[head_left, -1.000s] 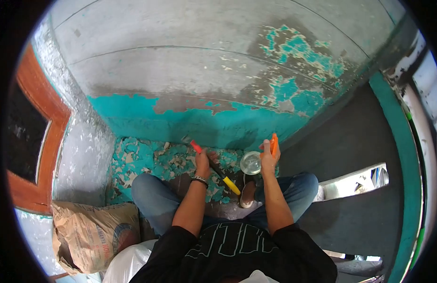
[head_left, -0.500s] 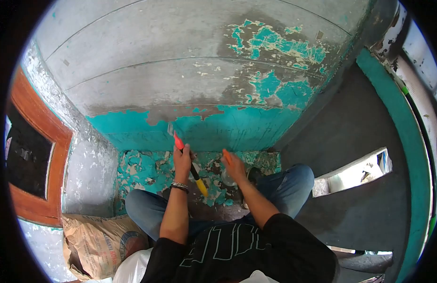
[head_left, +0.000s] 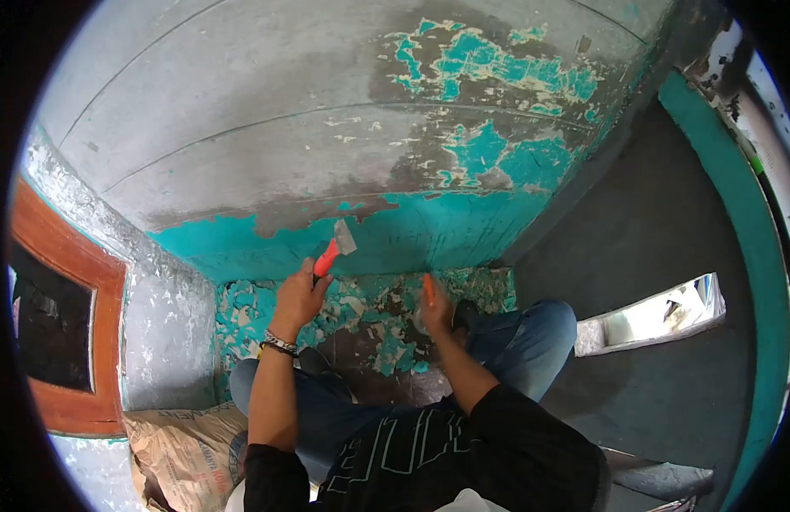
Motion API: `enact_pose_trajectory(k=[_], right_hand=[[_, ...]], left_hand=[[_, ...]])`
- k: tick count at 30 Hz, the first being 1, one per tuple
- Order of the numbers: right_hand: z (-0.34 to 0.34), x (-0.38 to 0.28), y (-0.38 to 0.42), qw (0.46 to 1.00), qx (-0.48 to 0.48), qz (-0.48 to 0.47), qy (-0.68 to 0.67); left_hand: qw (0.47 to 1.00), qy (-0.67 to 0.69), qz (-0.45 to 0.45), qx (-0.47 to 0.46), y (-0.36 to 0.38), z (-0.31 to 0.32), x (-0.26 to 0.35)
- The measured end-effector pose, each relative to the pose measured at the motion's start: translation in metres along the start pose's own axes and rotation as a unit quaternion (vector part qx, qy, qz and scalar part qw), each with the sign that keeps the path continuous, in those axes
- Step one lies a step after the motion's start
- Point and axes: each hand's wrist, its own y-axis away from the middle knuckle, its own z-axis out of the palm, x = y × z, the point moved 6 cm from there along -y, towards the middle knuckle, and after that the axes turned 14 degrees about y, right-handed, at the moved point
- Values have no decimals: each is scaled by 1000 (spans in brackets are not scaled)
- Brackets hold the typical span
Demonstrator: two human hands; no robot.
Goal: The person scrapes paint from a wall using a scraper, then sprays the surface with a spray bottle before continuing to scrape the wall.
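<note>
Your left hand [head_left: 299, 294] is wrapped around the orange handle of a scraper [head_left: 334, 247], grip closed tight on it, with a bracelet [head_left: 280, 343] at the wrist. The scraper points up and to the right, and its metal blade lies against the teal paint on the lower part of the wall [head_left: 327, 128], just under the ragged edge where bare grey plaster begins.

Your right hand [head_left: 435, 305] sits lower, near your right knee, fingers curled around a clear bottle [head_left: 422, 320] with an orange part showing above the knuckles; most of the bottle is hidden by the hand, so its shape is hard to tell. That grip is closed on the bottle.

You are crouched in jeans [head_left: 523, 337] and a black shirt, facing the wall. Flakes of paint [head_left: 361, 316] in teal and cream lie thick on the floor between your knees and the foot of the wall. Higher up to the right, patches of teal cling to the plaster. At the left stands an orange wooden frame [head_left: 66, 333], and below it, beside your left leg, a brown paper sack [head_left: 186, 452].
</note>
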Motion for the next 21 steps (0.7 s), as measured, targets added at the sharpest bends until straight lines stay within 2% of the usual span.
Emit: enact_pose_trajectory(k=[1, 2, 4, 5, 7, 11, 13, 14, 15, 16, 20, 21], right_hand=[[-10, -5, -16, 999, 39, -27, 12], [-18, -14, -34, 999, 34, -28, 13], [-43, -24, -63, 991, 38, 66, -111], [-55, -30, -69, 991, 37, 69, -108], [-61, -36, -81, 983, -70, 80, -148], [-58, -47, -62, 984, -113, 85, -109], [-57, -61, -58, 995, -40, -90, 31], [-59, -64, -59, 994, -42, -92, 30], [-59, -53, -62, 991, -65, 29, -113], [-56, -43, -62, 952, -86, 149, -252], [-62, -28, -84, 953, -27, 124, -274], [-72, -29, -92, 951, 24, 104, -290]], left_hand=[[1000, -21, 8, 0, -1, 0, 4], [1000, -19, 4, 0, -3, -3, 6], [998, -21, 41, 35, -4, -13, 19], [999, -19, 40, 30, -4, -16, 23], [998, -12, 28, 51, -5, -26, 27], [998, 14, 14, 64, -2, -36, 26], [998, 4, 3, 67, 2, -39, 27], [998, 5, 1, 69, 3, -40, 26], [998, 0, 11, 68, 5, -41, 26], [998, -4, 20, 66, 7, -41, 25], [998, -11, 30, 61, 11, -41, 25], [998, -11, 27, 62, 12, -42, 26]])
